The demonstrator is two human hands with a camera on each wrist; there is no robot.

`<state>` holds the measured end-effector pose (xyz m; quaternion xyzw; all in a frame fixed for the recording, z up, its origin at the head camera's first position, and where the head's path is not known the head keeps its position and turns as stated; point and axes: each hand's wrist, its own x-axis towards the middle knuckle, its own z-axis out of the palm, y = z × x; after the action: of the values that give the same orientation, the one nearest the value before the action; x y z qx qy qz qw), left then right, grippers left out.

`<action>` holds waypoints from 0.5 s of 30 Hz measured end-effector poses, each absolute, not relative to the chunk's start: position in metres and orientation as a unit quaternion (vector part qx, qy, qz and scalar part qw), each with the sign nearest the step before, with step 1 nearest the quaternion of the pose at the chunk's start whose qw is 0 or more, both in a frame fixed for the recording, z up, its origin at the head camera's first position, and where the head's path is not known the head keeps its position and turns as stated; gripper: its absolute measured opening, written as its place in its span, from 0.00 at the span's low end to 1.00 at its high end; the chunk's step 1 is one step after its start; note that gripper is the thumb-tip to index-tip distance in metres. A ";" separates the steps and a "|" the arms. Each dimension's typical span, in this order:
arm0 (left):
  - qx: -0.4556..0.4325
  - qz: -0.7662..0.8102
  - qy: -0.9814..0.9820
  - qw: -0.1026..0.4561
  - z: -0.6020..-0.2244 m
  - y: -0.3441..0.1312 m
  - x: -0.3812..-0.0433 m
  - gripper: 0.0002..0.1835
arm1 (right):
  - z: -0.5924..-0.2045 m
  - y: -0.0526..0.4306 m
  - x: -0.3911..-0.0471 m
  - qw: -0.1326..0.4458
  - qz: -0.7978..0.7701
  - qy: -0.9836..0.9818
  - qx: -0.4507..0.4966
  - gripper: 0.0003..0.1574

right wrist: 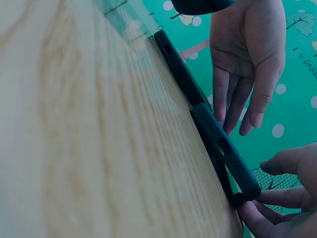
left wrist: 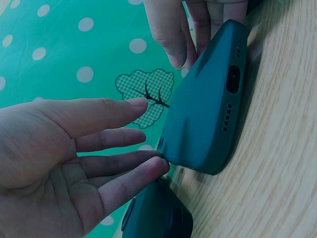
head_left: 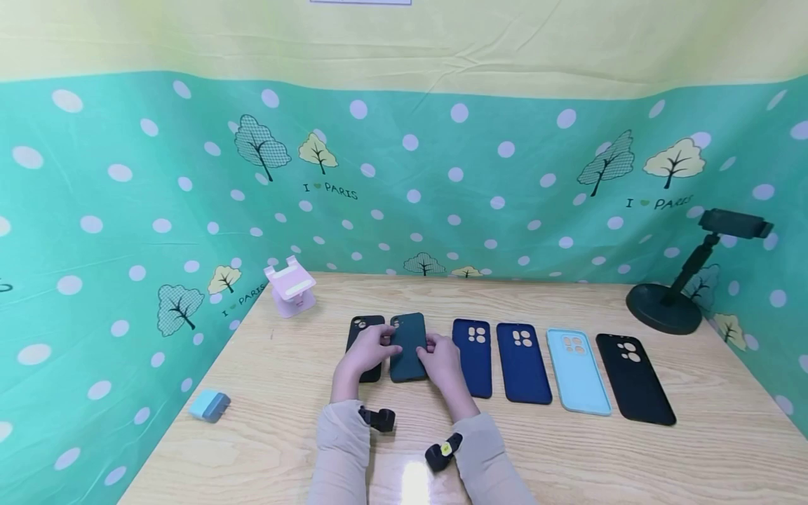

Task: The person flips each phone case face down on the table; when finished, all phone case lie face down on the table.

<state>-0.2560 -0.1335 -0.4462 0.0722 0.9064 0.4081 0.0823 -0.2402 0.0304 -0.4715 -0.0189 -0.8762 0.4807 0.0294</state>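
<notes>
A dark green phone case (head_left: 409,347) lies back up between the two hands, its right side appearing slightly raised from the table. My right hand (head_left: 444,361) holds its right edge, fingers at the side and thumb over the back. My left hand (head_left: 369,348) touches the opposite edge with fairly straight fingertips, the thumb apart from it. In the left wrist view, the port cutout shows on the near end of the green phone case (left wrist: 208,109). A black phone case (head_left: 372,372) lies partly beneath the left hand. Whether a phone sits inside the green one cannot be seen.
To the right lie two navy phone cases (head_left: 476,365) (head_left: 525,368), a light blue one (head_left: 577,375) and a black one (head_left: 637,386). A pink phone stand (head_left: 292,289) is at back left, a blue-grey block (head_left: 210,405) at front left, a black stand (head_left: 665,308) at back right.
</notes>
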 end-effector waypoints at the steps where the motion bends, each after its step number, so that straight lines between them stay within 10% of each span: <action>1: 0.071 0.408 0.906 0.084 -0.446 -0.133 -0.256 0.26 | -0.471 0.030 -0.240 0.030 0.478 -0.878 -0.016 0.23; 15: 0.080 0.411 0.906 0.057 -0.440 -0.121 -0.253 0.24 | -0.463 0.059 -0.247 0.101 0.480 -0.871 -0.018 0.19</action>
<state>-0.2529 -0.1209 -0.4401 0.0801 0.9062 0.4113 0.0571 -0.2467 0.0593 -0.4633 -0.0177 -0.8711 0.4803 0.1011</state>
